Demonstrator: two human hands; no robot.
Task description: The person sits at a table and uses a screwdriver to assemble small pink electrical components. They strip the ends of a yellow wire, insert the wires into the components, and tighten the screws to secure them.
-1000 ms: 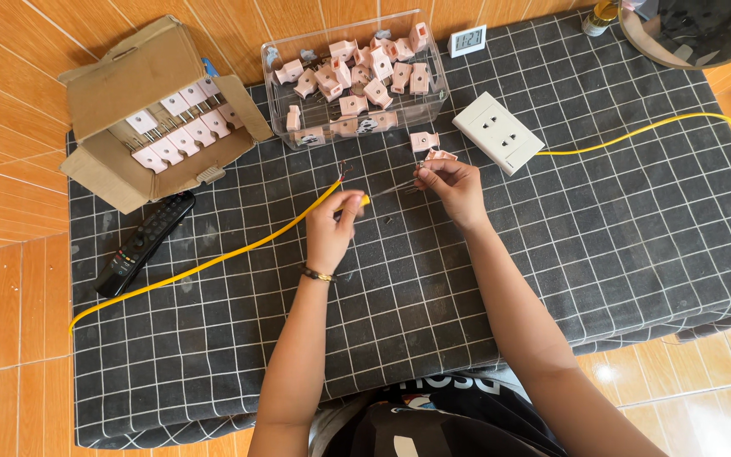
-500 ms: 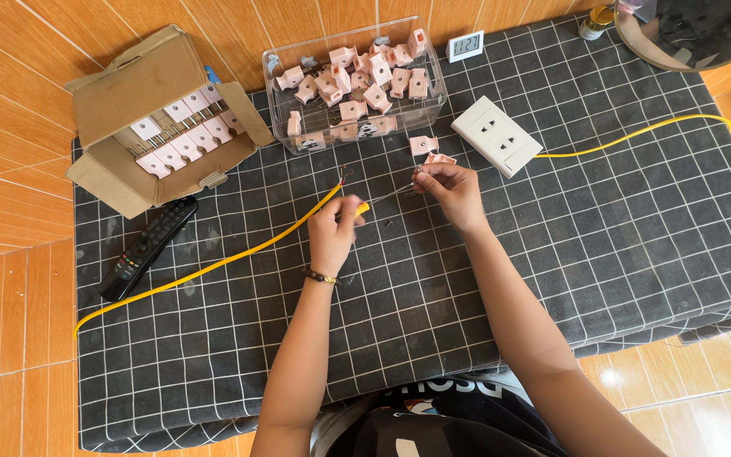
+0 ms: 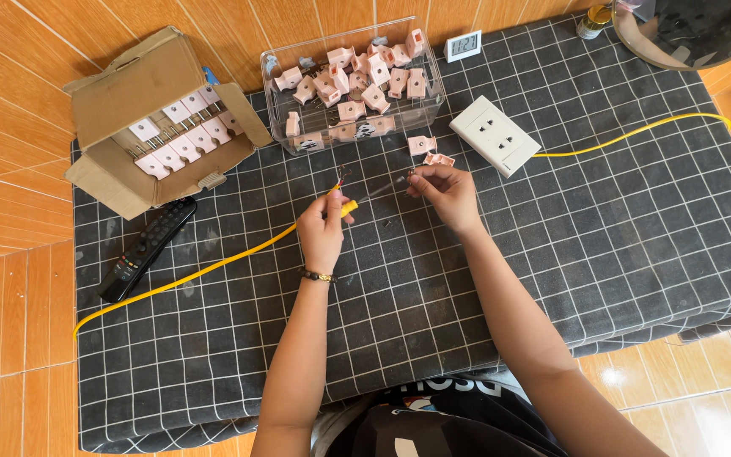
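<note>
Two hands over black checked cloth (image 3: pixel 552 254). Left hand (image 3: pixel 321 227) pinched on end of yellow cable (image 3: pixel 213 269), cable trailing left across cloth. Right hand (image 3: pixel 443 188) fingertips closed on thin bared wire from cable end. Clear tub (image 3: pixel 274 110) of pink parts just beyond hands. White socket plate (image 3: pixel 495 134) beside right hand. Cardboard box (image 3: pixel 137 85), black remote (image 3: pixel 145 247) at left.
</note>
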